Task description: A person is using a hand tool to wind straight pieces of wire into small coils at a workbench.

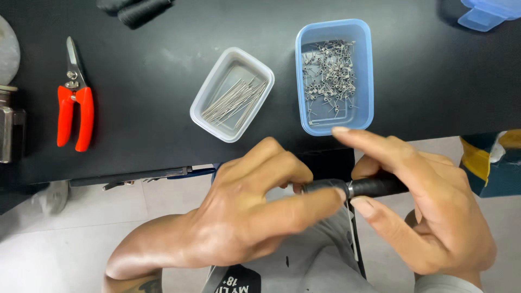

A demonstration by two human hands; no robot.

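Below the black bench edge: left hand (pixel 244 211) and right hand (pixel 429 211), fingers pinched shut on a black cylindrical tool (pixel 355 187). Risk: grip slipping, elbow nudging blue tray of wire coils (pixel 335 116) off edge.

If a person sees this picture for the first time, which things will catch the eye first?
In the foreground, the left hand and right hand grip a dark cylindrical tool together. Behind them, on the black table, a blue tray holds small wire coils and a clear tray holds straight wires. At far left lie red-handled cutters.
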